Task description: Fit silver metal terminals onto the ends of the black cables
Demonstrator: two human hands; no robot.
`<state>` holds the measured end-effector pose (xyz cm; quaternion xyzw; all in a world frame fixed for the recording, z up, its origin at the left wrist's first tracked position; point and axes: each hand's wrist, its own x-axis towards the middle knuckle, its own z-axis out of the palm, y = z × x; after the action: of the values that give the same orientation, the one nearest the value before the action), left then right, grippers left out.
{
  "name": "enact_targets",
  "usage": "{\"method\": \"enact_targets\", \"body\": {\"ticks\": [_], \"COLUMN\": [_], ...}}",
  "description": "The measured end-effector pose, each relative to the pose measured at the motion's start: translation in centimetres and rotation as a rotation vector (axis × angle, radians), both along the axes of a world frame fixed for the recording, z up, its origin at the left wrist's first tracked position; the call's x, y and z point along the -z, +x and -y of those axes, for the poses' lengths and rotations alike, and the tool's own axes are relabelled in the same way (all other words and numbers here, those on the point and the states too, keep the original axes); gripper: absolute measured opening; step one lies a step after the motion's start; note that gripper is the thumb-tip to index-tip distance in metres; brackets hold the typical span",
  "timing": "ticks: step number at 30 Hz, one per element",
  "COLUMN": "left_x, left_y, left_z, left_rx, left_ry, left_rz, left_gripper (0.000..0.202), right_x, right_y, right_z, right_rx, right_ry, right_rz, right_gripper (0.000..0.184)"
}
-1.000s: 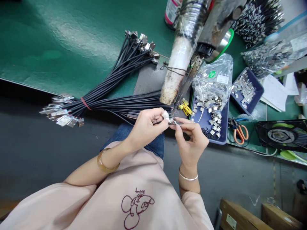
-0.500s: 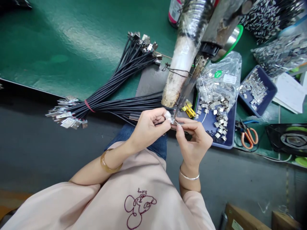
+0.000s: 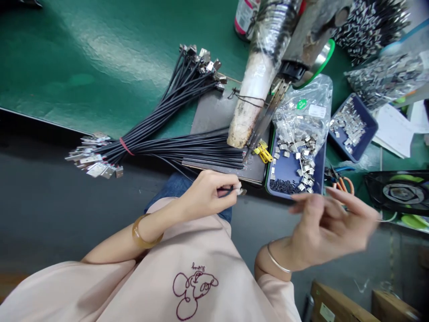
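While the green table fills the upper part of the view, a bulky tube, clear-wrapped with a brown-stained pale end, slants down over it from the top. To the left lies a bundle of black cables, cinched by 1 red band; it splits into 2 branches, 1 reaching up to a cluster of metal connectors, the other running across a grey board. Right of the board sits a blue tray with loose metal shells and a clear plastic bag. Just below the tray, the right hand is raised palm inward, fingers loosely bent and blurred, so whether it grips anything cannot be told. The left hand pinches a dark cable in front of the board's near edge, above the person's lap; the cable's metal tip pokes out to the right past the fingertips. A smaller blue tray of metal pieces stands beside the bigger tray. Orange-handled pliers lie partly behind the right hand, and yellow clips rest by the board. Smallest are the black bits heaped in the bigger tray's near corner.
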<state>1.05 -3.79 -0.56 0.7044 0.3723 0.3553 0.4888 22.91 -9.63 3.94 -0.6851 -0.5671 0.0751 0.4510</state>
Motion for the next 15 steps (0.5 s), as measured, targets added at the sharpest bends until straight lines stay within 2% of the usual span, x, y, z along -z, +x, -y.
{"method": "enact_targets", "body": {"ticks": [1,4,7,9,12,15], "left_x": [0.3,1.1,1.3,1.2,1.3,1.7], "left_y": [-0.3,-1.1,-1.7,-2.0,-1.9,-1.5], "left_z": [0.2,0.8,0.5,-0.1,-1.5,-2.7], "left_rx": [0.042,0.05,-0.078,-0.188,-0.25,-0.23], "left_ry": [0.019,0.01,0.044,0.183,0.469,0.592], "left_rz": [-0.032,-0.028,0.084,0.073,-0.198,-0.452], "left_gripper": [0.013,0.01,0.009,0.011,0.018,0.024], "right_x": [0.2,1.2,2.1,2.4,2.3,1.9], "right_y": [0.3,1.6,2.7,3.1,3.2,3.7], "right_z": [-0.7,-2.9,-4.4,-5.0,-5.9,-6.9], "right_rx": [0.043,-0.015,-0.157,-0.264,-0.342,-0.317], "right_ry": [-0.012,-0.215,-0.31,-0.339,-0.407,-0.455], "right_rz": [0.043,0.262,0.298,0.278,0.311,0.386], "right_gripper": [0.01,0.013,0.013,0.013,0.015,0.014]}}
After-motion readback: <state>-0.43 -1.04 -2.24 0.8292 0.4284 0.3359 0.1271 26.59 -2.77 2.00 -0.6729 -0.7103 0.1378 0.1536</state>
